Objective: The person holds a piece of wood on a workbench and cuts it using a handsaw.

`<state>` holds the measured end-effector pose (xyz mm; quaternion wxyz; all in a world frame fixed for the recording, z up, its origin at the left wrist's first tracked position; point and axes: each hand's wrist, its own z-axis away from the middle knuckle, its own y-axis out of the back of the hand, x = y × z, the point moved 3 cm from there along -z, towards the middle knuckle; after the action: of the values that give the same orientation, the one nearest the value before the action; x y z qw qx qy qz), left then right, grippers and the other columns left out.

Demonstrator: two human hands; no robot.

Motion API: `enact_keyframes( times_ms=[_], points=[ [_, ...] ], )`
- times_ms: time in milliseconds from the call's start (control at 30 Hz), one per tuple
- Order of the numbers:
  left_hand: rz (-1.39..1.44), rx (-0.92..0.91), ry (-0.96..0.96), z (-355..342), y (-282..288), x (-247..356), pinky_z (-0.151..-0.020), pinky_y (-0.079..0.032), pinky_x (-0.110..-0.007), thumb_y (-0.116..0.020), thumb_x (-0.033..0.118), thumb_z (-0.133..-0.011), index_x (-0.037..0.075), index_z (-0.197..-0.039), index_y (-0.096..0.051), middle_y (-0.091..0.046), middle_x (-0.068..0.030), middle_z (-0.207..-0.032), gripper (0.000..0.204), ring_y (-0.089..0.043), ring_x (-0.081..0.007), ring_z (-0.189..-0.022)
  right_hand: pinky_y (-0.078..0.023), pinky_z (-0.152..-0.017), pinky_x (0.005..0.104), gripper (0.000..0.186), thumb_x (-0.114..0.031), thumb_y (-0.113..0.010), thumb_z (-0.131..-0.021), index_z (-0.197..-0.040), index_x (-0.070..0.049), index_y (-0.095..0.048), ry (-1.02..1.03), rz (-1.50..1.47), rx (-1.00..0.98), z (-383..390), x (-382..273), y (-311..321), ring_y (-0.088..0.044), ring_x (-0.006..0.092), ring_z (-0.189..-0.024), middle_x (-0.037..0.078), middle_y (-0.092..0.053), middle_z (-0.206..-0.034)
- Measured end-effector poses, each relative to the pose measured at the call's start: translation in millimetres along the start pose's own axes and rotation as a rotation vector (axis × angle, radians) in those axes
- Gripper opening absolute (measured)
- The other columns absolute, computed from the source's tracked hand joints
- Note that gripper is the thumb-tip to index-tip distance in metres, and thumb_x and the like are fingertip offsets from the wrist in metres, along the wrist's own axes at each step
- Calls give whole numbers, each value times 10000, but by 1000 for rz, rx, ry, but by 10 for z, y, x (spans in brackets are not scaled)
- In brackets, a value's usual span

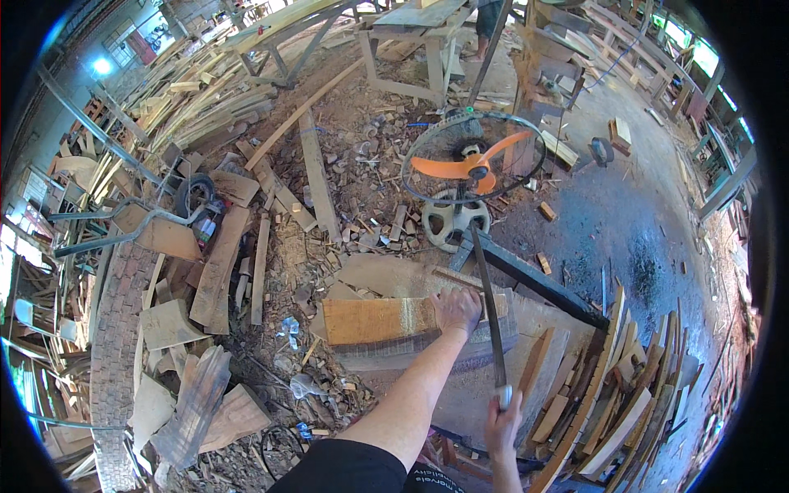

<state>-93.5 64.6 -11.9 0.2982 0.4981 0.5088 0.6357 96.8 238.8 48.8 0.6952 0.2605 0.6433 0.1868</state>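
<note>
My left hand [457,311] presses down on a thick, gently curved wooden block [366,320], its fingers bent over the top near the right end. The block's upper face is orange-brown, with a paler dusty patch beside the hand. In my right hand [503,423] is the pale handle of a long-bladed hand tool [491,316]. Its narrow dark blade points away from me and passes just right of my left hand, across the block's right end. Whether the blade touches the wood I cannot tell. Under the block lies a broad, dusty wooden surface [378,271].
A fan [477,171] with orange blades stands ahead, beside a dark beam [542,283]. Curved wood strips [600,394] are stacked on the right. At the left are a wheelbarrow [168,234] and loose boards [197,403]. Scraps litter the ground; a person's legs [486,25] show behind a workbench [419,20].
</note>
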Motion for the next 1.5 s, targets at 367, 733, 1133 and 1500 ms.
enact_keyframes(
  times_ms=[367,733,1133,1500],
  points=[
    [35,-20,-5,6,23,58,-888,-339,-465,-454,314,-892,99,-768,-730,-703,-81,-850,371,-602,-254,-923,-446,-536,373,168,-122,-624,-886,-905,-26,-487,-6,26,56,-241,-4,-51,-572,282,-557,162,-557,-652],
    [11,36,-26,24,49,41,-882,-336,-457,-470,306,-880,101,-753,-722,-698,-78,-843,348,-590,-244,-913,-454,-570,408,220,-159,-652,-878,-908,-29,-477,-98,-73,19,308,138,186,-571,358,-591,170,-546,-662],
    [0,31,-16,4,-17,3,-887,-339,-459,-457,312,-902,89,-746,-722,-700,-92,-838,380,-599,-261,-903,-455,-555,374,177,-147,-632,-882,-904,-35,-496,-15,-31,13,387,189,268,-589,303,-596,146,-550,-667],
    [-32,73,-8,18,30,-27,-873,-344,-454,-476,308,-882,104,-729,-730,-702,-81,-833,359,-610,-251,-881,-438,-536,399,194,-121,-629,-886,-854,-36,-458,18,-53,-1,-6,68,12,-604,277,-590,144,-537,-638]
  ],
)
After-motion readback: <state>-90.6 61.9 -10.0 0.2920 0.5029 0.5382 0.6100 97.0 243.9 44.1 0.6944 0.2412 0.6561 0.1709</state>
